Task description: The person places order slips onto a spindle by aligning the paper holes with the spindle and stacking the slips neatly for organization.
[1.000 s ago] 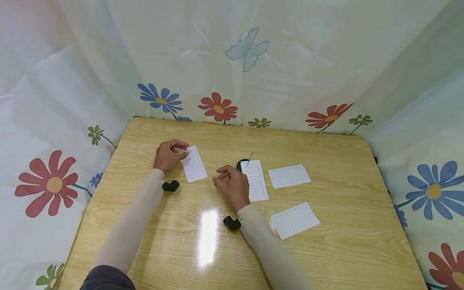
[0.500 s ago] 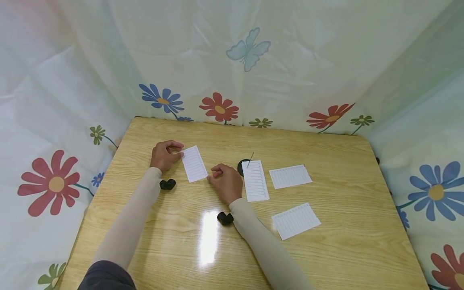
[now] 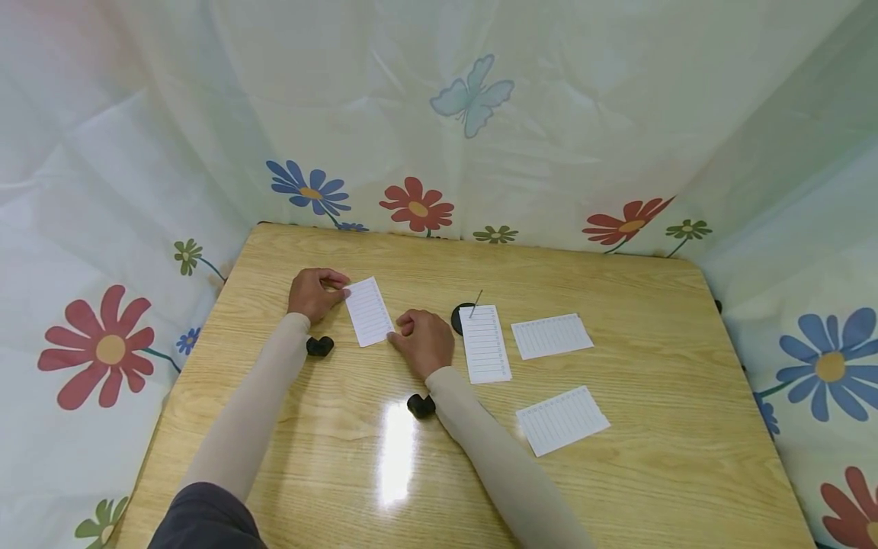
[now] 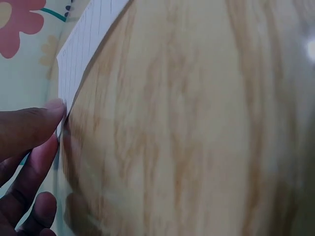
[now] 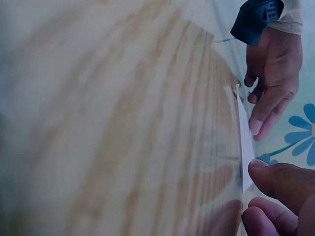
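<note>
In the head view, a white lined card [image 3: 369,311] lies left of the table's middle, between both hands. My left hand [image 3: 316,293] pinches its upper left corner; the left wrist view shows the thumb [image 4: 55,109] on the card's face. The right hand [image 3: 425,343] pinches the lower right corner, thumb uppermost in the right wrist view. To the right, another lined card [image 3: 485,347] overlaps a black round base [image 3: 457,320] with a thin metal spike [image 3: 476,302]. Whether the spike passes through that card, I cannot tell.
Two more lined paper stacks or cards lie at the right, an upper one [image 3: 552,336] and a lower one [image 3: 562,420]. Black wrist cameras sit at both cuffs. A flowered curtain [image 3: 535,168] encloses the wooden table's [image 3: 658,366] back and sides.
My right hand has moved left, away from the spike, and come to the card's lower right corner. The left hand shifted slightly left and now pinches the upper left corner.
</note>
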`<action>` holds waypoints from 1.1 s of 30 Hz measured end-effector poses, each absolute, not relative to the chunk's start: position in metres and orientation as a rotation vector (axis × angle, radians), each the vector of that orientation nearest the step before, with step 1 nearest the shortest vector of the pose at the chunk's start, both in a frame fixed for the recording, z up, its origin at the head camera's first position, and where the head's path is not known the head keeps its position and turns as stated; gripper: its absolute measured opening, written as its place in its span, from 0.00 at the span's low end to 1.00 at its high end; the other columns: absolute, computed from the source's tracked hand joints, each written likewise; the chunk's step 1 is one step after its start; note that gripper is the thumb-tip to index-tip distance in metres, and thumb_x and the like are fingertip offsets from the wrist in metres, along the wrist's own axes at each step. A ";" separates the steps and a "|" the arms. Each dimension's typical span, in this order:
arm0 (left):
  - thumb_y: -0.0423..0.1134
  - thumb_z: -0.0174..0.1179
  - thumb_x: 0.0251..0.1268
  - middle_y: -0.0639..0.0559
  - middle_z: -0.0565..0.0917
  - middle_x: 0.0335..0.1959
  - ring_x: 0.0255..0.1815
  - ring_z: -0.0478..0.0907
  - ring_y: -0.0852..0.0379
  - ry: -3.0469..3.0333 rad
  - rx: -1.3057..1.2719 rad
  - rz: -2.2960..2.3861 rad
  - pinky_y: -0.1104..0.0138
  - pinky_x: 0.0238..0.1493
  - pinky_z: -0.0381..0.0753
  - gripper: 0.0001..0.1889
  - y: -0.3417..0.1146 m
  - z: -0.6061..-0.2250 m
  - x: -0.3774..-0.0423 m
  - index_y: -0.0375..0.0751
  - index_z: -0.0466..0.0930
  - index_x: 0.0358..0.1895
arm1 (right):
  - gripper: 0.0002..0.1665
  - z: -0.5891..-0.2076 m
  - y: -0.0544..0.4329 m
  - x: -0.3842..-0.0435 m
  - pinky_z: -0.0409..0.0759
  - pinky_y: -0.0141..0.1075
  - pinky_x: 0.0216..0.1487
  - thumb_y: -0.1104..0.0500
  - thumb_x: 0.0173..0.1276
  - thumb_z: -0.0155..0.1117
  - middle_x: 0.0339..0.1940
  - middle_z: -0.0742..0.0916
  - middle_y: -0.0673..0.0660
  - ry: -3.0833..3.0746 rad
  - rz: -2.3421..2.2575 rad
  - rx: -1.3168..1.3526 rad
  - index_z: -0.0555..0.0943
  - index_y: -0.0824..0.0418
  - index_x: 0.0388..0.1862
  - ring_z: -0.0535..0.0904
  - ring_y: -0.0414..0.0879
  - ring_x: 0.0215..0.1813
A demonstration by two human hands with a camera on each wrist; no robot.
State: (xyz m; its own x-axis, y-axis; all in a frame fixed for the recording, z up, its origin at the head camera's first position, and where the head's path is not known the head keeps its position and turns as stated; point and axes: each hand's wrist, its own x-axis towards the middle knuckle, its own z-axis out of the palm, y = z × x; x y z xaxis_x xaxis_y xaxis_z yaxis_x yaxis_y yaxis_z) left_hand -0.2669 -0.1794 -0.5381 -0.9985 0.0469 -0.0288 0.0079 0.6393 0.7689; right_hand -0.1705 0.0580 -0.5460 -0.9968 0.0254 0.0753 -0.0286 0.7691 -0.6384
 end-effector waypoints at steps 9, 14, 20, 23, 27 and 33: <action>0.38 0.72 0.70 0.42 0.92 0.42 0.48 0.86 0.44 2.812 0.056 1.257 0.49 0.65 0.79 0.08 -0.178 -0.541 -0.272 0.42 0.92 0.48 | 0.13 -0.547 0.052 -0.179 0.78 0.39 0.38 0.45 0.61 0.83 0.29 0.88 0.43 -2.941 0.925 -0.030 0.89 0.49 0.36 0.83 0.42 0.35; 0.39 0.72 0.70 0.43 0.91 0.42 0.47 0.85 0.45 2.804 0.027 1.249 0.51 0.59 0.80 0.08 -0.178 -0.541 -0.273 0.42 0.92 0.47 | 0.10 -0.546 0.050 -0.180 0.78 0.39 0.37 0.48 0.62 0.83 0.28 0.89 0.43 -2.920 0.927 -0.030 0.89 0.48 0.33 0.84 0.42 0.35; 0.39 0.72 0.70 0.42 0.92 0.41 0.45 0.85 0.45 2.810 0.030 1.245 0.53 0.55 0.78 0.07 -0.178 -0.541 -0.274 0.41 0.92 0.46 | 0.07 -0.543 0.050 -0.181 0.78 0.38 0.37 0.52 0.63 0.82 0.27 0.89 0.44 -2.899 0.953 -0.032 0.90 0.49 0.30 0.85 0.42 0.35; 0.38 0.72 0.70 0.42 0.92 0.40 0.44 0.85 0.46 2.820 0.037 1.241 0.53 0.56 0.78 0.07 -0.177 -0.539 -0.274 0.41 0.93 0.46 | 0.06 -0.542 0.050 -0.181 0.78 0.38 0.37 0.53 0.63 0.81 0.27 0.89 0.44 -2.900 0.958 -0.037 0.90 0.48 0.30 0.84 0.42 0.34; 0.38 0.71 0.70 0.41 0.92 0.40 0.43 0.85 0.46 2.811 0.015 1.236 0.53 0.55 0.80 0.07 -0.175 -0.537 -0.273 0.40 0.93 0.45 | 0.06 -0.542 0.049 -0.182 0.77 0.37 0.35 0.54 0.64 0.81 0.27 0.89 0.44 -2.905 0.981 -0.047 0.90 0.48 0.29 0.84 0.41 0.33; 0.37 0.68 0.72 0.41 0.90 0.43 0.44 0.85 0.46 2.784 -0.040 1.150 0.54 0.54 0.80 0.07 -0.172 -0.531 -0.273 0.40 0.91 0.47 | 0.07 -0.545 0.048 -0.182 0.74 0.35 0.32 0.55 0.64 0.79 0.25 0.88 0.44 -2.899 1.029 -0.066 0.89 0.48 0.27 0.82 0.41 0.32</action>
